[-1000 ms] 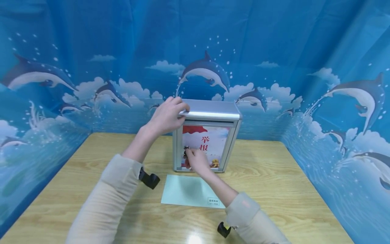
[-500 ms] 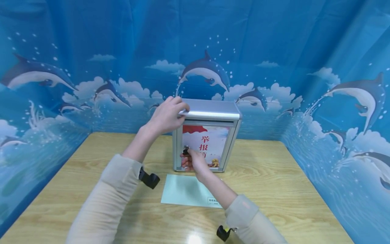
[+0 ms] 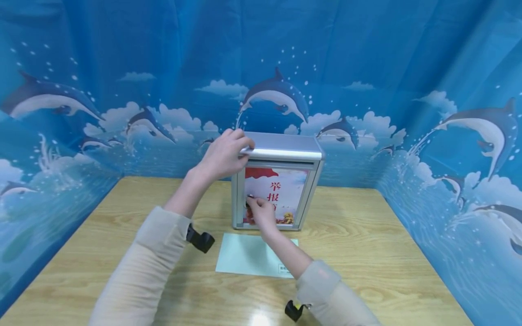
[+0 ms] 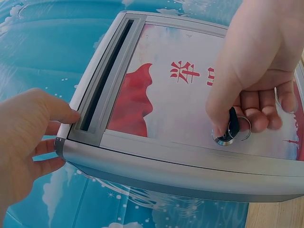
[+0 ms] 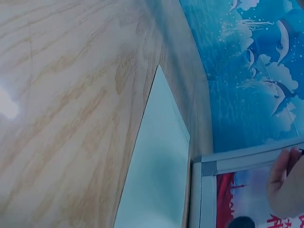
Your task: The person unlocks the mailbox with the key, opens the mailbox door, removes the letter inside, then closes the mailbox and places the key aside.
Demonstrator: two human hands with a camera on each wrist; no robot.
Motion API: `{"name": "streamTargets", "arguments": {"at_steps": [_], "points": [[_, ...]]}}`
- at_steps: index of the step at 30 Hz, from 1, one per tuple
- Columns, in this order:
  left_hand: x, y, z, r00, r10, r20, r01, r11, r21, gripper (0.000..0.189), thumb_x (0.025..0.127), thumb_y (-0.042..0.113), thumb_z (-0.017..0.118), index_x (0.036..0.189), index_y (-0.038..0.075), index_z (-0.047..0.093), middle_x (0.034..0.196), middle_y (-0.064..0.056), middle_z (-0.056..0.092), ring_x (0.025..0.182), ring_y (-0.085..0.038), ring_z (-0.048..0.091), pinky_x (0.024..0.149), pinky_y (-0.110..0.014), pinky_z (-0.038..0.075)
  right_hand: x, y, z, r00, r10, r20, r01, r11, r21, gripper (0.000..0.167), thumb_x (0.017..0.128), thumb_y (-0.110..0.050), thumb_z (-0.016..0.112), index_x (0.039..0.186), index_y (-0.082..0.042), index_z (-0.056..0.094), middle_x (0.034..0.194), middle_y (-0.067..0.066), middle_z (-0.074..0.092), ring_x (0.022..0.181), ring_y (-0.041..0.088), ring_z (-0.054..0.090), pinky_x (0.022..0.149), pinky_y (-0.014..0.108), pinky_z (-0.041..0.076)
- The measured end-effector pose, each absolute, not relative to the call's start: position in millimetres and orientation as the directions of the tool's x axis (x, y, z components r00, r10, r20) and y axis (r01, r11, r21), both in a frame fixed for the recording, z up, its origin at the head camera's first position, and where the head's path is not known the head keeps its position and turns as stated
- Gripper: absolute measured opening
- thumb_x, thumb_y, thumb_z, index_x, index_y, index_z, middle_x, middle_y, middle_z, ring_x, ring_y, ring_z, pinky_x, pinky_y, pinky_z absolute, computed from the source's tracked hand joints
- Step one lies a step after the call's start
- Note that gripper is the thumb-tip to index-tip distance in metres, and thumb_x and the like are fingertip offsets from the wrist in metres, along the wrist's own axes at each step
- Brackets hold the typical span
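Note:
A silver metal letter box (image 3: 281, 154) with a slot and a red-lettered front panel stands upright on the table. My left hand (image 3: 224, 154) grips its upper left corner; in the left wrist view the thumb lies at the end of the slot (image 4: 107, 76), fingers around the outer side. Low on the panel's left side, my right hand (image 3: 263, 213) pinches a black-headed key (image 4: 232, 124) at the round lock (image 4: 223, 141). A metal key ring (image 4: 244, 128) hangs from the key's head. In the right wrist view only part of the right hand (image 5: 287, 183) shows.
A pale green envelope (image 3: 248, 258) lies flat on the wooden table (image 3: 387, 253) before the box, partly under the right forearm. Behind and at both sides hangs a blue dolphin-print curtain (image 3: 163, 54).
My right hand's fingers have shifted on the key: they opened out half a second ago and pinch it again now. The left hand and the box have stayed in place.

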State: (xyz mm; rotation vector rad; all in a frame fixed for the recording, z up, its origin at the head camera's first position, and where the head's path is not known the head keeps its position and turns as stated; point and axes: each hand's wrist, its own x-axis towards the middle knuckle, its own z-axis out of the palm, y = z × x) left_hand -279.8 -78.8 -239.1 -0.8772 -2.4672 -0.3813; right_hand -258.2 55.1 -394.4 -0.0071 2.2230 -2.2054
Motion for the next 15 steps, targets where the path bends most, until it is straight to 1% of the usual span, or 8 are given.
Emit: {"name": "streamTargets", "arguments": {"at_steps": [2, 5, 9, 12, 15], "points": [[-280, -79, -239, -0.673, 0.512, 0.534, 0.648, 0.756, 0.092, 0.019, 0.087, 0.010, 0.062, 0.106, 0.008, 0.065, 0.100, -0.008, 0.056, 0.092, -0.025, 0.045, 0.079, -0.036, 0.042, -258, 51, -394, -1.000, 0.022, -0.003, 0.003, 0.008, -1.000, 0.029, 0.093, -0.020, 0.053, 0.069, -0.004, 0.057, 0.060, 0.001, 0.054, 0.053, 0.012, 0.052, 0.050, 0.027, 0.048], [-280, -80, -238, -0.673, 0.511, 0.535, 0.648, 0.756, 0.093, 0.019, 0.087, 0.010, 0.062, 0.105, 0.008, 0.065, 0.100, -0.007, 0.056, 0.091, -0.024, 0.045, 0.078, -0.036, 0.042, -257, 46, -393, -0.998, 0.057, -0.023, 0.021, -0.027, -0.999, 0.026, 0.092, -0.018, 0.052, 0.070, -0.005, 0.058, 0.065, 0.001, 0.057, 0.059, 0.012, 0.056, 0.058, 0.035, 0.053], [-281, -81, -238, -0.673, 0.516, 0.530, 0.654, 0.750, 0.099, 0.018, 0.087, 0.010, 0.062, 0.105, 0.008, 0.065, 0.100, -0.008, 0.056, 0.091, -0.024, 0.045, 0.078, -0.036, 0.042, -255, 41, -395, -0.996, 0.084, -0.042, 0.033, -0.099, -0.995, 0.023, 0.091, -0.014, 0.050, 0.071, -0.005, 0.057, 0.072, 0.002, 0.060, 0.069, 0.013, 0.056, 0.068, 0.040, 0.052], [-281, -81, -238, -0.669, 0.520, 0.531, 0.660, 0.744, 0.104, 0.018, 0.087, 0.009, 0.061, 0.104, 0.007, 0.065, 0.100, -0.008, 0.056, 0.091, -0.025, 0.046, 0.079, -0.037, 0.042, -255, 38, -397, -0.994, 0.107, -0.037, 0.022, -0.137, -0.990, 0.023, 0.091, -0.012, 0.050, 0.071, -0.004, 0.057, 0.073, 0.002, 0.061, 0.074, 0.015, 0.055, 0.070, 0.038, 0.051], [-281, -81, -238, -0.665, 0.520, 0.535, 0.664, 0.740, 0.106, 0.018, 0.087, 0.009, 0.061, 0.104, 0.007, 0.065, 0.099, -0.009, 0.056, 0.090, -0.025, 0.046, 0.078, -0.037, 0.042, -255, 35, -399, -0.991, 0.133, -0.018, -0.003, -0.156, -0.988, 0.023, 0.091, -0.010, 0.050, 0.070, -0.003, 0.058, 0.073, 0.003, 0.061, 0.073, 0.017, 0.054, 0.068, 0.036, 0.049]]}}
